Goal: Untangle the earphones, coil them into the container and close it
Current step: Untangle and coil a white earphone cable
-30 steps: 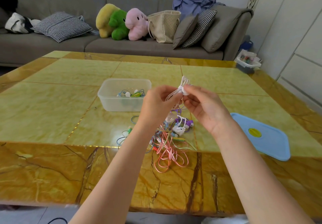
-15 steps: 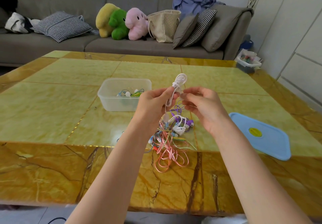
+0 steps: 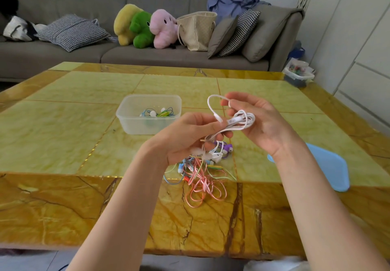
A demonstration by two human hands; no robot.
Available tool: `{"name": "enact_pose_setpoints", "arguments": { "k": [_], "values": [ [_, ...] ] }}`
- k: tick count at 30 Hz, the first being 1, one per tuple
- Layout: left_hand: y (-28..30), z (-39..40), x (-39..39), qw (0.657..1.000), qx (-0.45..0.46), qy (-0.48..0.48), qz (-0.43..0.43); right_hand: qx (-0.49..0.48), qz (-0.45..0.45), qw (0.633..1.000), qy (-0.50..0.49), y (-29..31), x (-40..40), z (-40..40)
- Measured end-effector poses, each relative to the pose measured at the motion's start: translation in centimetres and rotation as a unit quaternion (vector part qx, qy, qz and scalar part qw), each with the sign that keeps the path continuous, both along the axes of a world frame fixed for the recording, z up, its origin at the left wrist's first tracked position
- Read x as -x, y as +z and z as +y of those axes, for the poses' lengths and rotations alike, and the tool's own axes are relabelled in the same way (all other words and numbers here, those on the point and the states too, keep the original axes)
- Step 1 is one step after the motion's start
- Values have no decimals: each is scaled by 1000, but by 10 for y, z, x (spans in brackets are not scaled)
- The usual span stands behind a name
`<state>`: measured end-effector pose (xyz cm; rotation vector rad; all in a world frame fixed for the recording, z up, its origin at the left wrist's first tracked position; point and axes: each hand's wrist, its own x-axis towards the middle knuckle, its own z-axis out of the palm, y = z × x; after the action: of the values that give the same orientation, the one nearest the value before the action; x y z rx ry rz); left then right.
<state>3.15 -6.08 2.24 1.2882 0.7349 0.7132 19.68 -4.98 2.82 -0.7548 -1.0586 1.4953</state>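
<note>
Bare table (image 3: pixel 63 207) along the near edge, left and right of the tangle (image 3: pixel 200 178) lying near its middle. Above it, left hand (image 3: pixel 185 137) pinches the white earphones (image 3: pixel 236 123), partly coiled; right hand (image 3: pixel 259 123) curls round the loops, now spread wider than half a second ago. Lid (image 3: pixel 329 165) right; container (image 3: pixel 147 114) further back, holding coiled earphones.

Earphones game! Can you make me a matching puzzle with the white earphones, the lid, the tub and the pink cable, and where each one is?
Things:
1 white earphones
2 lid
3 tub
4 pink cable

Places:
A in the tangle on the table
B flat on the table, far right
C held in both hands
D open, left of the hands, with some earphones inside

Pairs: 1-C, 2-B, 3-D, 4-A
</note>
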Motion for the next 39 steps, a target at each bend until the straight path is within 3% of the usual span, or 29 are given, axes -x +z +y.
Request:
{"name": "enact_pose_setpoints", "arguments": {
  "k": [9,17,29,32,36,39],
  "values": [
    [-4,3,-2,998,-8,18,65,-74,-50,984,153,11,-8,-10],
    [-10,6,-7,997,34,32,64,-98,-297,947,77,6,-6,-7],
    [-1,0,-7,997,31,10,68,-31,-272,960,54,5,-7,-6],
    [-1,0,-6,995,1,2,104,-2,-270,961,58,4,-7,-6],
    [0,-1,-2,970,-85,-35,227,42,-271,958,82,2,-13,-3],
    [1,-2,0,971,-91,-62,212,66,-241,962,107,4,-17,-4]
  ]
}}
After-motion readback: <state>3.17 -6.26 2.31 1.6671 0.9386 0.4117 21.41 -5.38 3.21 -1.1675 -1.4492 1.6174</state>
